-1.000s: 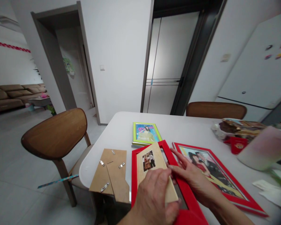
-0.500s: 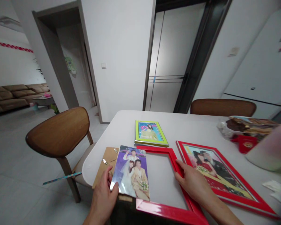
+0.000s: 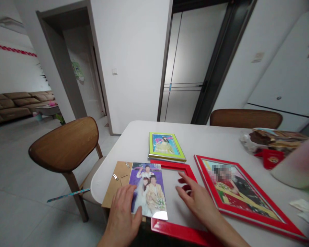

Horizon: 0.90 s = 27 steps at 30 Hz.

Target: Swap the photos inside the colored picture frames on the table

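My left hand (image 3: 125, 209) lies palm down over the left edge of a glossy photo (image 3: 149, 192), its fingers stretched out and thumb apart. That photo, a wedding portrait of three people on purple, overlaps a brown backing board (image 3: 115, 185) with metal clips and the left side of a red picture frame (image 3: 180, 231). My right hand (image 3: 195, 199) hovers over the frame's opening, fingers apart and curved, holding nothing. To its right lies a larger red framed photo (image 3: 243, 188). Beyond the frame lies a smaller lime-green framed photo (image 3: 164, 145).
The white table (image 3: 203, 137) has rounded corners. Wooden chairs stand at its left (image 3: 64, 147) and far side (image 3: 244, 118). A pale pink-white container (image 3: 296, 164), a red packet (image 3: 271, 158), plastic-wrapped goods (image 3: 275, 139) and white tissue (image 3: 306, 211) are at the right.
My right hand has let go of the red frame's right side and moved left over its opening. My left hand has shifted from the photo's lower corner onto its left edge; the photo has turned slightly.
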Each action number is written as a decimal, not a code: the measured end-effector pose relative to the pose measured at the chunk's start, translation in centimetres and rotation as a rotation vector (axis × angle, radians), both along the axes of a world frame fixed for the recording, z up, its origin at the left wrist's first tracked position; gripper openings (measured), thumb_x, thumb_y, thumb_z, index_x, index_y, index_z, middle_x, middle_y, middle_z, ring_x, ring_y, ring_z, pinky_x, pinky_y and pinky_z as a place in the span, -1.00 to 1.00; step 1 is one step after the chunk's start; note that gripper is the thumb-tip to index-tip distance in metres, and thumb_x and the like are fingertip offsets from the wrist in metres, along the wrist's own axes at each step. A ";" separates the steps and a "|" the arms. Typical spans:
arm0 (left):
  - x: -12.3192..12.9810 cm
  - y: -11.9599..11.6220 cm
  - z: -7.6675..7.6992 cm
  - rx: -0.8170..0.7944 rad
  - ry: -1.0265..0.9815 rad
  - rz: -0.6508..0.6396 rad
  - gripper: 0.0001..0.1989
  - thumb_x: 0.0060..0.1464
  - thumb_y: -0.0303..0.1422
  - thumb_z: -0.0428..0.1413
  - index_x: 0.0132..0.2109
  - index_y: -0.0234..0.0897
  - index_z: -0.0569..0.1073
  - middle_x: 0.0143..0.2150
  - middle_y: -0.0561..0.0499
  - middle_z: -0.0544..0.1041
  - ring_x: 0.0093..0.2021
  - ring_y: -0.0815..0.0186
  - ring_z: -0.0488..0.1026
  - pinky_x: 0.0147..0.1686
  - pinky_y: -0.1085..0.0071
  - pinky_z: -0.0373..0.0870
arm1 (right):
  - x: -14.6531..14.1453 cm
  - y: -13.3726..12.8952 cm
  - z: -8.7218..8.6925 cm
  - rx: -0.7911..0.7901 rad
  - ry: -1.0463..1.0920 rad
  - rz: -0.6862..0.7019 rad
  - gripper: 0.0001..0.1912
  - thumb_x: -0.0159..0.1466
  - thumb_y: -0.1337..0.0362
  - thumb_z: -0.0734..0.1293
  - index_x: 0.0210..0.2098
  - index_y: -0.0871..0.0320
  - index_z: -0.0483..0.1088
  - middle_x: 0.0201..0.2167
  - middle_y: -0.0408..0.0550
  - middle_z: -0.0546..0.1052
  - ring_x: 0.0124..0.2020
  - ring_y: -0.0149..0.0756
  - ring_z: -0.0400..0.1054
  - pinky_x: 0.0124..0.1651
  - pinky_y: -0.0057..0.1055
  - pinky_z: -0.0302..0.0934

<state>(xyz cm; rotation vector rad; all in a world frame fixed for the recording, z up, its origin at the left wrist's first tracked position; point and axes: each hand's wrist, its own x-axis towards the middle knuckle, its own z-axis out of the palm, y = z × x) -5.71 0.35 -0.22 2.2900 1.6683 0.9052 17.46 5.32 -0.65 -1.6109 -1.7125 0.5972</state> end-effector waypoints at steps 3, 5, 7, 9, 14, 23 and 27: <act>2.2 -0.3 0.3 -0.042 0.003 -0.178 -0.41 -0.19 -0.46 0.01 0.08 -0.33 0.14 0.12 -0.19 0.18 0.11 0.07 0.08 0.04 0.06 0.08 | -3.4 0.0 0.1 -0.294 0.478 0.086 -0.38 0.06 0.24 0.19 0.08 0.32 0.00 -0.56 -0.17 0.38 -0.67 -0.44 0.21 -0.58 -0.46 0.14; 3.3 -0.1 0.2 -0.063 0.013 -0.246 -0.35 -0.23 -0.48 0.01 0.11 -0.37 0.12 0.17 -0.22 0.10 0.15 0.04 0.00 0.05 0.04 0.05 | -5.1 0.2 0.9 -0.398 0.718 0.150 -0.43 0.04 0.30 0.21 0.04 0.34 0.09 -0.68 -0.26 0.30 -0.72 -0.50 0.14 -0.64 -0.53 0.06; 3.9 0.3 0.1 -0.025 -0.018 -0.255 -0.37 -0.22 -0.53 -0.04 0.11 -0.42 0.13 0.17 -0.24 0.07 0.17 0.05 -0.03 0.06 0.02 0.02 | -6.1 0.2 2.5 -0.397 0.884 0.222 -0.55 0.03 0.32 0.22 -0.07 0.31 0.24 -0.68 -0.25 0.30 -0.70 -0.52 0.14 -0.62 -0.56 0.05; 4.1 0.8 0.5 0.062 -0.126 -0.243 -0.42 -0.15 -0.58 -0.11 0.11 -0.42 0.14 0.16 -0.22 0.11 0.16 0.13 0.00 0.08 0.07 0.01 | -6.7 -0.1 4.4 -0.339 0.980 0.268 -0.62 0.04 0.29 0.24 -0.13 0.25 0.29 -0.62 -0.22 0.35 -0.63 -0.52 0.19 -0.56 -0.56 0.10; 5.1 0.8 3.2 0.133 -0.682 -0.076 -0.63 0.08 -0.44 -0.13 0.06 -0.26 0.21 0.08 -0.05 0.28 0.10 0.28 0.15 0.09 0.27 0.06 | -6.6 -0.9 6.1 -0.265 0.983 0.161 -0.51 0.06 0.14 0.25 -0.02 0.13 0.20 -0.18 -0.03 0.41 -0.29 -0.39 0.31 -0.32 -0.47 0.20; 7.5 0.7 2.1 -0.255 -1.280 -0.115 -0.50 -0.01 -0.34 -0.01 0.10 -0.36 0.12 0.06 -0.20 0.28 0.04 0.19 0.24 0.02 0.26 0.18 | -0.9 -1.1 3.4 -0.302 0.975 -0.011 -0.50 0.07 0.30 0.11 0.03 0.18 0.10 -0.30 0.03 0.50 -0.37 -0.23 0.40 -0.44 -0.40 0.25; 6.7 0.8 1.2 -0.319 -0.942 -0.110 -0.54 -0.05 -0.45 -0.02 0.06 -0.38 0.19 0.07 -0.20 0.28 0.06 0.20 0.21 0.06 0.23 0.11 | 1.9 -0.7 3.2 -0.378 0.823 -0.054 -0.45 0.02 0.38 0.08 0.05 0.20 0.09 -0.42 -0.01 0.52 -0.50 -0.25 0.41 -0.50 -0.40 0.24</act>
